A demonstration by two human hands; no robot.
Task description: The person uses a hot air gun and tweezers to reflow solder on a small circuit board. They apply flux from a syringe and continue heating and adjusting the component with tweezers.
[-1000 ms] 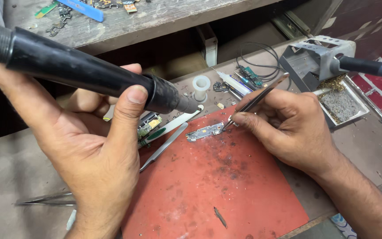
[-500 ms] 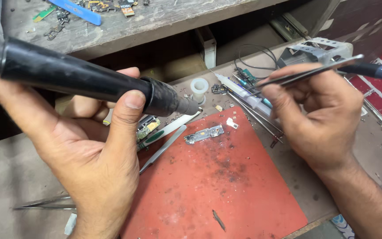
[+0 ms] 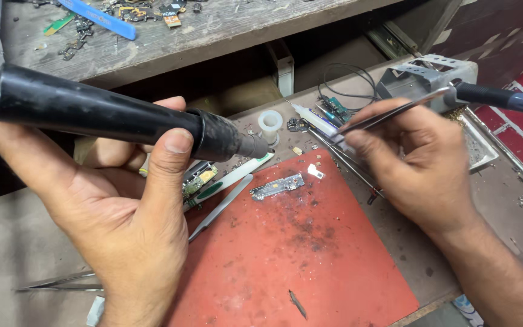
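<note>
My left hand [image 3: 116, 224] grips a black hot-air gun handle [image 3: 110, 118], its metal nozzle [image 3: 255, 145] pointing right, above the top edge of a red work mat [image 3: 298, 254]. A small grey circuit board [image 3: 277, 186] lies bare on the mat just below the nozzle. My right hand [image 3: 419, 163] holds metal tweezers [image 3: 388, 112] lifted off to the right of the board, tips near a white syringe [image 3: 313, 118]. A tiny white chip [image 3: 316, 171] lies on the mat close to the board.
A grey soldering-iron stand [image 3: 425, 75] with a blue-handled iron [image 3: 503, 100] sits at back right beside a metal tray [image 3: 479, 145]. Spare tweezers [image 3: 62, 281] lie at left, a white ring [image 3: 270, 121] and small boards behind the mat. A raised wooden shelf [image 3: 213, 30] holds scrap parts.
My right hand lifted the tweezers off the small board and drew back to the right. The board stays on the mat. The hot-air gun has barely moved.
</note>
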